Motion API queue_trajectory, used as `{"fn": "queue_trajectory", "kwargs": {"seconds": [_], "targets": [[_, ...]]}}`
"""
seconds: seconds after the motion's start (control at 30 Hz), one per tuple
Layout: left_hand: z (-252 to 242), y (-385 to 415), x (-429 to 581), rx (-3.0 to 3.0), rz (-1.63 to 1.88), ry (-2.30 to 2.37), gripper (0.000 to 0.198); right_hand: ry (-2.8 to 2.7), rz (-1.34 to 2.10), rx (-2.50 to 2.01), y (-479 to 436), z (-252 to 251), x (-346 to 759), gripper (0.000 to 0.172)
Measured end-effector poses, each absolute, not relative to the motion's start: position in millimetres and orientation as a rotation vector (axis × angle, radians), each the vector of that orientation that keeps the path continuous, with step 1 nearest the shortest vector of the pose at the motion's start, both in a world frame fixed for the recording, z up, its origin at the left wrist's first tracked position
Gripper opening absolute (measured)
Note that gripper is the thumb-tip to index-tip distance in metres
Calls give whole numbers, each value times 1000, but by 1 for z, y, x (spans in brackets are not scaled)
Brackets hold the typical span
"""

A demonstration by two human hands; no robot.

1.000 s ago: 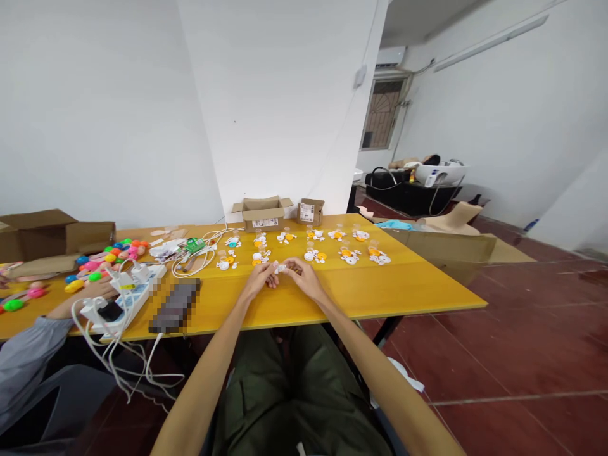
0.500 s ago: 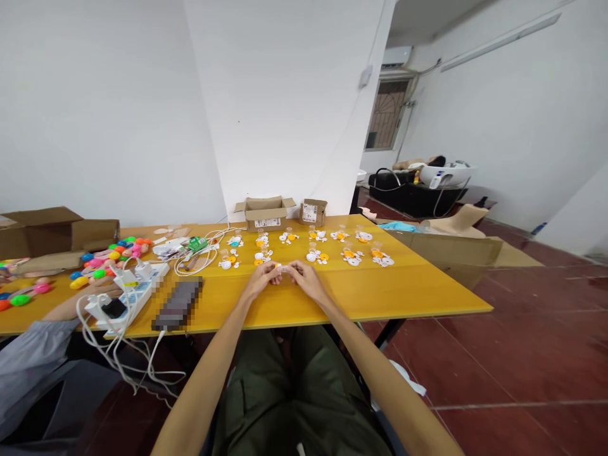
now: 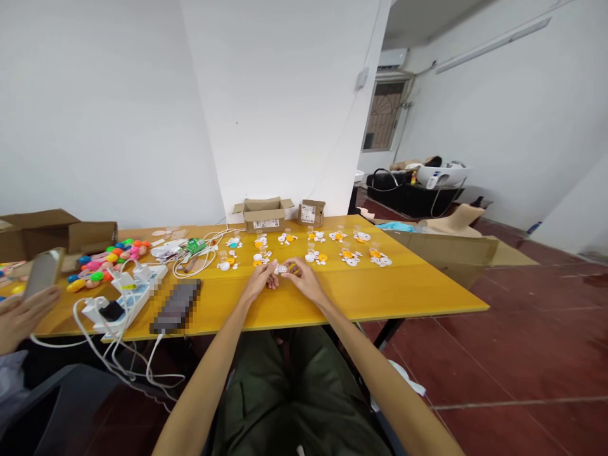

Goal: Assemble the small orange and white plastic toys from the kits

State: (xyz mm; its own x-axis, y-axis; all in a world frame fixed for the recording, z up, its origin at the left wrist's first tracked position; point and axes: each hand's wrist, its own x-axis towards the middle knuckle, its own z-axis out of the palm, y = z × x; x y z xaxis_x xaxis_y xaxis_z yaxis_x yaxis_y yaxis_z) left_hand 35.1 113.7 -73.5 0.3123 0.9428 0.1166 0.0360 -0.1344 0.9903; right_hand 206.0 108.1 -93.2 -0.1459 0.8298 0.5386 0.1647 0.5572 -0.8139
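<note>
Close to the front of the table, my left hand (image 3: 260, 280) and my right hand (image 3: 304, 278) almost meet. Between their fingertips is a small white plastic piece (image 3: 282, 269), too small to make out in detail. Both hands are closed on it, one at each end. Just behind my left hand lies a cluster of white and orange plastic parts (image 3: 259, 258). Similar groups spread across the table: white discs with an orange piece (image 3: 315, 258), a white disc by a clear cup (image 3: 225, 266), and white parts further right (image 3: 352, 259).
Two cardboard boxes, one open (image 3: 264, 215) and one smaller (image 3: 311, 213), stand against the wall. To my left are a phone (image 3: 175, 306), a white power strip (image 3: 135, 301) with cables, and colourful plastic pieces (image 3: 111, 256). A co-worker's hand (image 3: 28, 316) holds another phone (image 3: 42, 274).
My right hand's fingers have shifted, and more of the white piece shows between my hands. At the left, the co-worker's hand has left the table area by the strip and now holds up a phone.
</note>
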Motion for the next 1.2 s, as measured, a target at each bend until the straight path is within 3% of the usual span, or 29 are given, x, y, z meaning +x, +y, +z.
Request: {"fn": "queue_trajectory", "kwargs": {"seconds": [0.67,1.03,1.2], "targets": [[-74,115,29,1613,1024,870,44,-1661,787,-984,113,-99,209,39],[-74,115,29,1589,1071,878,52,-1573,859,-910,111,-99,205,29],[-73,115,31,1532,1060,891,42,-1591,774,-886,110,-96,205,23]]}}
